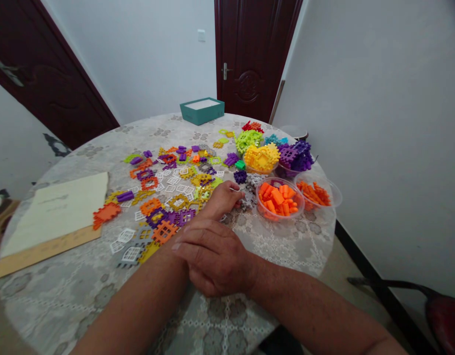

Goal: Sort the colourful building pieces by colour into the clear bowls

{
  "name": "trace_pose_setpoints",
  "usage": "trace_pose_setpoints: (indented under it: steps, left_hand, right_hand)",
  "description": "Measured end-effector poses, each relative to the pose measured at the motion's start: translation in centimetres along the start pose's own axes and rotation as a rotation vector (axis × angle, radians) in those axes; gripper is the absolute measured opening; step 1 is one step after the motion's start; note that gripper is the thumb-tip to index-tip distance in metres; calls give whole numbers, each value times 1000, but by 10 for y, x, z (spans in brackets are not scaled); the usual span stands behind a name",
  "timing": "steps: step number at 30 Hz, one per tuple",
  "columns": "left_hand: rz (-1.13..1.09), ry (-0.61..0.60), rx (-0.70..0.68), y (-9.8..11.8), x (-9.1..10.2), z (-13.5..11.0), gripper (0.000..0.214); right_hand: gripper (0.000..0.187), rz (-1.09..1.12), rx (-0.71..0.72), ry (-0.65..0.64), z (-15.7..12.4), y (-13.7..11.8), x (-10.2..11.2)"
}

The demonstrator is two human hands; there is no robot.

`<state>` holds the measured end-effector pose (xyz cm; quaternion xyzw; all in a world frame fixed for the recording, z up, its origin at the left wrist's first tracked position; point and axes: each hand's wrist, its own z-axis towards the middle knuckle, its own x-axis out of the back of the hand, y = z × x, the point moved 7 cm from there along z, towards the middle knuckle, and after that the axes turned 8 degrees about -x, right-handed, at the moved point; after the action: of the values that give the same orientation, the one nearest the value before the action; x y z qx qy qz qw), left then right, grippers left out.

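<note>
My left hand (pixel 224 198) reaches across the table to the grey interlocking plastic pieces (pixel 248 199) beside the tub of orange blocks. Its fingers are curled and closed at a grey piece, partly hidden by the hand itself. My right hand (pixel 217 256) lies over my left forearm, holding nothing, with its fingers stretched out side by side. A clear tub (pixel 281 217) with orange blocks (pixel 277 197) stands just right of my left hand. Left of that hand, white window frames (pixel 171 188), orange square frames (pixel 165 231) and purple pieces (pixel 186 216) are spread about.
Yellow pieces (pixel 262 157), lime pieces (pixel 249 141) and purple pieces (pixel 301 155) are heaped at the right. Thin orange pieces (pixel 314 193) fill another tub. A teal box (pixel 202 114) stands at the back, a flat cream-coloured bag (pixel 57 209) at the left. A chair (pixel 443 315) is at lower right.
</note>
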<state>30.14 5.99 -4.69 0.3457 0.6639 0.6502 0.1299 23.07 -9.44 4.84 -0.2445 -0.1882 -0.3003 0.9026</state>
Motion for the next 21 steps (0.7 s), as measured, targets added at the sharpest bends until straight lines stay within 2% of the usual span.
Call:
trace_pose_setpoints:
  steps: [5,12,18,21]
  left_hand:
    - [-2,2,-8,-3,-3,-2,23]
    - [-13,72,-169,11,5,3,14]
    - [336,163,-296,24,2,8,12]
    - [398,184,-340,30,1,5,13]
  right_hand:
    - [34,13,15,47,1,0,3]
    - [33,26,6,29,2,-1,4]
    - [34,9,-50,-27,1,4,0]
    - [35,17,-34,-13,1,4,2]
